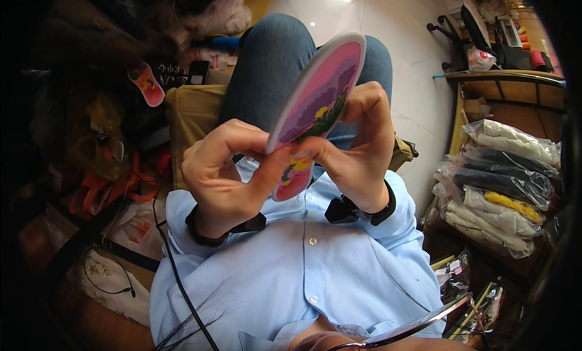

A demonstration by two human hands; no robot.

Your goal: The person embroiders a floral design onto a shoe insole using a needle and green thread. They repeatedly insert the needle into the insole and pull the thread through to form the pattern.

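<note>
An embroidered shoe insole (313, 100) with a pink, purple, green and yellow pattern and a white edge is held up, tilted, above my lap. My left hand (232, 173) pinches its left edge near the narrow middle between thumb and fingers. On the other side, my right hand (359, 146) has its thumb at the insole's middle and its curled fingers at the right edge. Both thumb tips come close together there. A similar patterned insole (146, 84) lies on dark material to the left. Whether a needle or thread is between my fingers cannot be seen.
A black cable (170, 260) runs down the left of my shirt. Left of my legs are a tan cloth-covered seat (193, 119), a phone (198, 72) and orange bag handles (97, 189). Plastic-wrapped folded textiles (504, 173) are stacked at right. A wheeled chair base (448, 39) stands farther off.
</note>
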